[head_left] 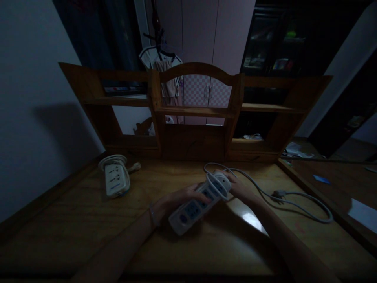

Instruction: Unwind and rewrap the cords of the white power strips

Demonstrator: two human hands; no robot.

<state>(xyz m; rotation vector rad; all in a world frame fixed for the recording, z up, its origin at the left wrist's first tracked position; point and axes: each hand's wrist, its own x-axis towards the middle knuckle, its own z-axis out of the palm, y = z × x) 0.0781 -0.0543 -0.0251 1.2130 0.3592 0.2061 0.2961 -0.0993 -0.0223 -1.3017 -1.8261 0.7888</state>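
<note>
power strip [196, 209]: between hands, over counter [79, 220] | left hand [182, 197]: grasping mid-body | right hand [237, 188]: at cord [330, 214] end, grip hidden, can't tell | likely light, rigid, slick; best held mid-body

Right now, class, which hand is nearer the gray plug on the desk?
Right: the right hand is at the far end of the power strip, left of the gray plug; the left hand holds the strip, farther left.
</note>
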